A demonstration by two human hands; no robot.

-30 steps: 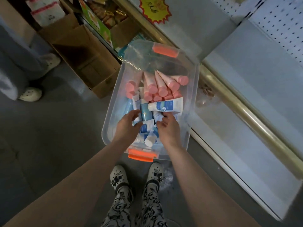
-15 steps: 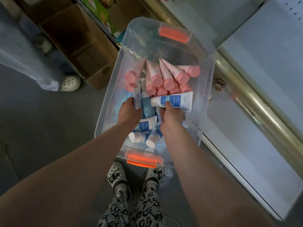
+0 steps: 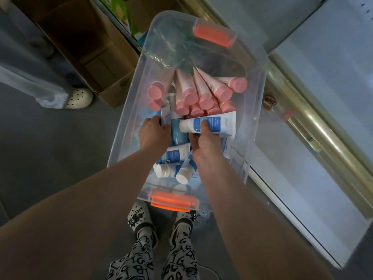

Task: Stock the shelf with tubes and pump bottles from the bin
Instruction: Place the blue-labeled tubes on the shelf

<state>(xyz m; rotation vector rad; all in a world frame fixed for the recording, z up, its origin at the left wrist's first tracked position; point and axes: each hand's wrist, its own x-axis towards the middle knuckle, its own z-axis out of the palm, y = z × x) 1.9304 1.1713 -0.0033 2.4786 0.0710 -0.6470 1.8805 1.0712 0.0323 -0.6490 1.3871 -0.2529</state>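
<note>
A clear plastic bin (image 3: 256, 102) with orange latches stands on the floor in front of me. Several pink tubes (image 3: 187, 89) lie at its far end and several white-and-blue tubes (image 3: 173, 156) at the near end. My right hand (image 3: 203, 142) grips a white-and-blue tube (image 3: 218, 124) that lies crosswise on the pile, thumb on top. My left hand (image 3: 154, 131) reaches down into the bin's left side with its fingers curled round the end of another white-and-blue tube (image 3: 165, 115). The low white shelf (image 3: 302, 178) runs along the right.
A brass rail (image 3: 314, 120) edges the shelf unit at the right. An open cardboard box (image 3: 90, 49) stands at the upper left. Another person's leg and white clog (image 3: 80, 98) are at the left. My feet (image 3: 141, 217) are just behind the bin.
Both hands have moved deeper into the bin, away from its near end. The right hand has taken hold of the crosswise white-and-blue tube. The camera has come closer to the bin.
</note>
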